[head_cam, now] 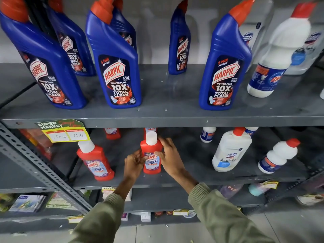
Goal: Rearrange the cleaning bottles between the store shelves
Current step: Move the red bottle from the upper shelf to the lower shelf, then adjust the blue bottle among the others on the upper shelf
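Note:
A red bathroom-cleaner bottle (151,151) with a white cap stands upright on the middle shelf (192,179). My left hand (133,163) grips its left side and my right hand (169,159) wraps its right side. A second red bottle (95,162) stands to the left, leaning a little. More red bottles (112,133) sit behind, half hidden under the upper shelf (166,118). Blue toilet-cleaner bottles (115,67) with red caps stand on the upper shelf, with a gap between the middle one and the right one (225,67).
White bleach bottles stand at the right of both shelves (278,55) (231,151) (278,156). A yellow price tag (64,132) hangs from the upper shelf edge. A slotted metal upright (35,165) slants at the left. Lower shelves hold small packets.

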`<state>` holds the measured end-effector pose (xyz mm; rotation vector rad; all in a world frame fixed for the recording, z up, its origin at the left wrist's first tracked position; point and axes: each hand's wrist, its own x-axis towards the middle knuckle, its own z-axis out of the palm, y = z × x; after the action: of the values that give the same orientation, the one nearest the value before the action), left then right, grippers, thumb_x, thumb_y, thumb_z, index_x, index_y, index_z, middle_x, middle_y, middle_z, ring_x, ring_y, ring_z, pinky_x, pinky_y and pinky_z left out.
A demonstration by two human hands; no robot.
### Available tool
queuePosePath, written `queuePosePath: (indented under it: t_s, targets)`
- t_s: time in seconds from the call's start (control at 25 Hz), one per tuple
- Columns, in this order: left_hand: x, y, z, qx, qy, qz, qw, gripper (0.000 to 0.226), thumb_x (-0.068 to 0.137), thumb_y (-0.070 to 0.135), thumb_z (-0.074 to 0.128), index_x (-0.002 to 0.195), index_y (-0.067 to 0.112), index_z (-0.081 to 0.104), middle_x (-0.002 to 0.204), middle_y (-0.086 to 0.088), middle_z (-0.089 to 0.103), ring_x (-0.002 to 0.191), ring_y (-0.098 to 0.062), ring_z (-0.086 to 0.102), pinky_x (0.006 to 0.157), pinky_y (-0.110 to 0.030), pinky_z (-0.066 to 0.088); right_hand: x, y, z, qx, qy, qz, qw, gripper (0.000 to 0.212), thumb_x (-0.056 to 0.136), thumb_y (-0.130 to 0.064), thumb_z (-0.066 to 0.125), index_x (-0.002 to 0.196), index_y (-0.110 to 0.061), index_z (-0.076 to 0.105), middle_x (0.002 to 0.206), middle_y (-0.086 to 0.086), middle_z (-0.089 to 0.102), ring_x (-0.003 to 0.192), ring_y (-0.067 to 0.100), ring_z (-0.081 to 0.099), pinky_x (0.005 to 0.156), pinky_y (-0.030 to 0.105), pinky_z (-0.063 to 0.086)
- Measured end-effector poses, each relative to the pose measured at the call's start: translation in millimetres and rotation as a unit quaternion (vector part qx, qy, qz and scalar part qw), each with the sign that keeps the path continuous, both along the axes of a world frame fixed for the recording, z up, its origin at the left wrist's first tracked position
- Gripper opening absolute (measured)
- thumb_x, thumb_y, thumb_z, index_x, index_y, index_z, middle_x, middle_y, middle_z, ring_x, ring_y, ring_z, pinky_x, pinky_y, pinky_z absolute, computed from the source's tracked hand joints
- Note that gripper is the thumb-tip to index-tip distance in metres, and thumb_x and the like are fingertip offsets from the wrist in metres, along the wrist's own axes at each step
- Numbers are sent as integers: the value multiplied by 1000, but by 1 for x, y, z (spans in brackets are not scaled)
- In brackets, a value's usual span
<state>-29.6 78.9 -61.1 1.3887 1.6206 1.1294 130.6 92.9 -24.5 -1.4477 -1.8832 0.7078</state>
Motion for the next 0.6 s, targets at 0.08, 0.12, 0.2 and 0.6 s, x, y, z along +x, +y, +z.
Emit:
queuePosePath:
  t_s: [0.08,0.12,0.2,0.6]
  targets:
    - [3,-6,11,-4,6,-1,1000,42,86,11,68,126,-1,60,121,-18,69,97,-17,70,92,-42,59,4,-2,1,-3,-10,2,1000,63,93,-23,68,148,-24,38,142,4,50,128,25,60,98,45,58]
    - [6,-9,17,3,20,0,1000,44,86,14,69,127,1,59,122,-17,69,101,-24,71,94,-44,57,7,-4,3,2,-9,1,1000,66,92,-24,69,149,-25,36,142,4,49,130,24,58,99,45,57]
    - [11,-21,31,42,67,39,996,52,86,18,70,134,5,55,129,-14,66,107,-32,70,94,-39,56,17,-13,15,33,8,-5,999,67,92,-27,69,150,-25,35,141,4,49,129,19,56,101,40,56]
    - [107,-72,234,506,57,47,859,35,89,12,67,122,1,62,115,-9,70,93,-32,75,79,-22,59,93,-73,186,430,202,-108,873,30,89,-15,69,112,4,68,99,21,63,93,17,63,84,14,50]
